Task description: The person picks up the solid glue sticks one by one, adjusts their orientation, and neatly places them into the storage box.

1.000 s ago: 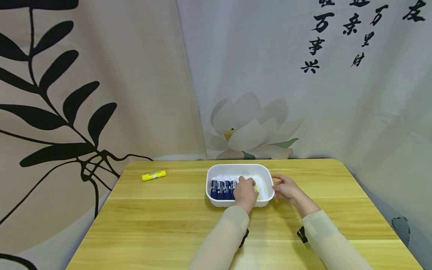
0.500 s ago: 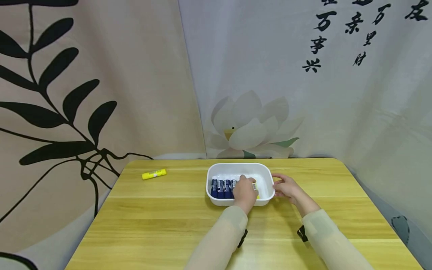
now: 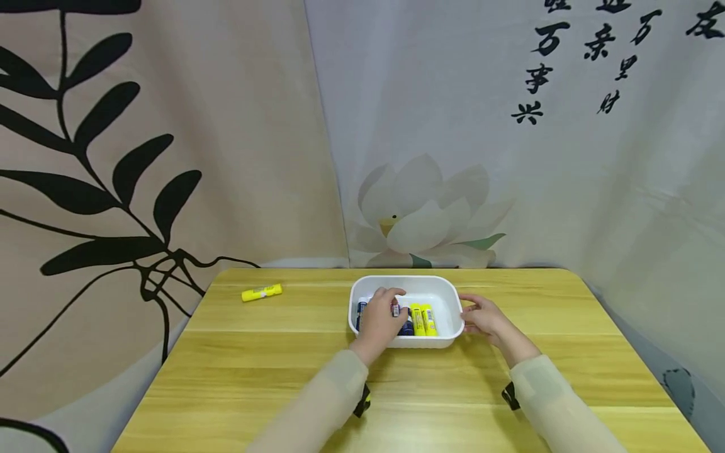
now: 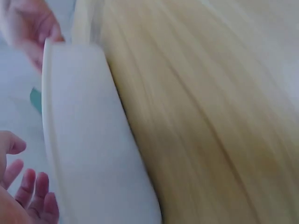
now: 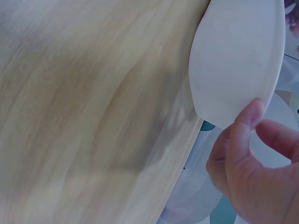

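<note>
A white plastic tray (image 3: 450,292) stands on the table. My left hand (image 3: 378,318) hovers over its left half with fingers parted and loosely bent, seemingly holding nothing. In the left wrist view that hand (image 4: 23,196) shows spread fingers beside the tray wall (image 4: 100,135). Dark blue tubes (image 3: 406,324) with pale labels lie partly hidden beneath it. To their right, two yellow tubes (image 3: 424,321) lie side by side in the tray. My right hand (image 3: 484,319) holds the tray's right end; in the right wrist view its fingers (image 5: 240,133) grip the rim.
Another yellow tube (image 3: 262,292) lies on the wooden table (image 3: 283,377), to the left of the tray. Behind the table's back edge hangs a printed curtain (image 3: 255,157) with leaves, a flower and black characters.
My left hand has moved left from the yellow tubes to above the blue ones, its fingers opening and uncovering two yellow tubes. The right hand stays at the tray's end.
</note>
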A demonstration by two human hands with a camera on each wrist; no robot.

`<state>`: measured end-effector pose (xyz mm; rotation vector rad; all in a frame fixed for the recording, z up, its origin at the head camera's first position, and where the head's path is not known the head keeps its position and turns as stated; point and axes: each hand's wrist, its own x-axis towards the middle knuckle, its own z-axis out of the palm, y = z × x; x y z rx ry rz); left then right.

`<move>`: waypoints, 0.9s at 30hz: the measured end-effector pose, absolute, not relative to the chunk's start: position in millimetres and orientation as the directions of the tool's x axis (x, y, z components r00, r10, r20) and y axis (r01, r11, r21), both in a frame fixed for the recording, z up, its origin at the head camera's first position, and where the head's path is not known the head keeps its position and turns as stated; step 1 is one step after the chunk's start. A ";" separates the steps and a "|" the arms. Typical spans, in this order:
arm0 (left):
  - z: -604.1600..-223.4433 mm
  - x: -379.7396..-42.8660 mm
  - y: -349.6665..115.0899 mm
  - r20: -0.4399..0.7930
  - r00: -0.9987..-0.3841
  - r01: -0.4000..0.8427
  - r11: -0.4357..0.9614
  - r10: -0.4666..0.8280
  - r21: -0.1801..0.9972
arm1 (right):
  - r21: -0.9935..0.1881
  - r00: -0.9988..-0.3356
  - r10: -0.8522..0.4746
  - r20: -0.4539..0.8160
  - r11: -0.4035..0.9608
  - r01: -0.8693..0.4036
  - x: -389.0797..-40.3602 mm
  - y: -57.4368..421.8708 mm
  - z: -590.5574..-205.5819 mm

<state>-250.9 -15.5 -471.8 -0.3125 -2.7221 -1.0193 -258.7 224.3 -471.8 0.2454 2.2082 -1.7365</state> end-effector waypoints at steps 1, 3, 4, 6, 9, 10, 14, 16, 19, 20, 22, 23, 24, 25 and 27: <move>-470.8 -251.4 -25.4 0.290 -0.949 0.283 0.733 0.121 0.619 | -0.911 -0.933 -0.060 -0.354 0.249 0.329 -258.2 224.5 -471.6; -470.1 -252.9 -45.5 0.318 -0.941 0.298 0.728 0.115 0.617 | -0.909 -0.933 -0.059 -0.355 0.256 0.329 -256.8 225.3 -470.6; -469.7 -253.6 -55.4 0.329 -0.938 0.300 0.730 0.108 0.615 | -0.907 -0.933 -0.057 -0.356 0.260 0.330 -256.2 225.6 -470.3; -470.6 -255.3 -75.6 0.357 -0.929 0.309 0.727 0.094 0.613 | -0.905 -0.933 -0.052 -0.357 0.266 0.331 -254.9 226.1 -469.3; -475.5 -256.3 -105.5 0.371 -0.926 0.290 0.753 0.066 0.590 | -0.904 -0.933 -0.045 -0.357 0.267 0.333 -253.4 226.2 -468.0; -477.4 -255.9 -115.4 0.371 -0.927 0.282 0.759 0.058 0.587 | -0.904 -0.933 -0.046 -0.356 0.269 0.332 -253.1 226.1 -467.6; -490.0 -250.9 -153.4 0.336 -0.940 0.236 0.807 0.049 0.541 | -0.903 -0.933 -0.046 -0.356 0.273 0.331 -253.1 225.2 -467.4; -496.6 -247.0 -171.1 0.319 -0.946 0.224 0.828 0.058 0.513 | -0.902 -0.933 -0.049 -0.356 0.278 0.329 -253.6 224.7 -467.6; -507.6 -243.5 -196.0 0.307 -0.949 0.213 0.859 0.068 0.466 | -0.901 -0.933 -0.049 -0.358 0.280 0.331 -255.1 224.0 -468.1; -509.8 -242.7 -203.2 0.297 -0.953 0.200 0.866 0.063 0.458 | -0.901 -0.932 -0.051 -0.358 0.282 0.331 -255.7 223.9 -468.4; -515.2 -242.8 -216.9 0.280 -0.959 0.172 0.881 0.047 0.440 | -0.900 -0.931 -0.052 -0.361 0.282 0.333 -256.7 223.5 -468.7; -517.3 -243.4 -223.2 0.268 -0.963 0.157 0.887 0.040 0.433 | -0.900 -0.931 -0.050 -0.362 0.280 0.334 -257.1 223.2 -468.7; -518.7 -244.0 -229.2 0.251 -0.967 0.141 0.894 0.034 0.426 | -0.900 -0.931 -0.054 -0.361 0.283 0.332 -257.3 223.0 -468.7; -519.7 -245.1 -234.9 0.234 -0.972 0.126 0.898 0.026 0.421 | -0.899 -0.930 -0.053 -0.363 0.281 0.335 -257.4 222.6 -468.6; -521.0 -248.4 -245.7 0.208 -0.978 0.099 0.909 0.014 0.405 | -0.900 -0.930 -0.054 -0.363 0.278 0.335 -257.5 221.9 -468.5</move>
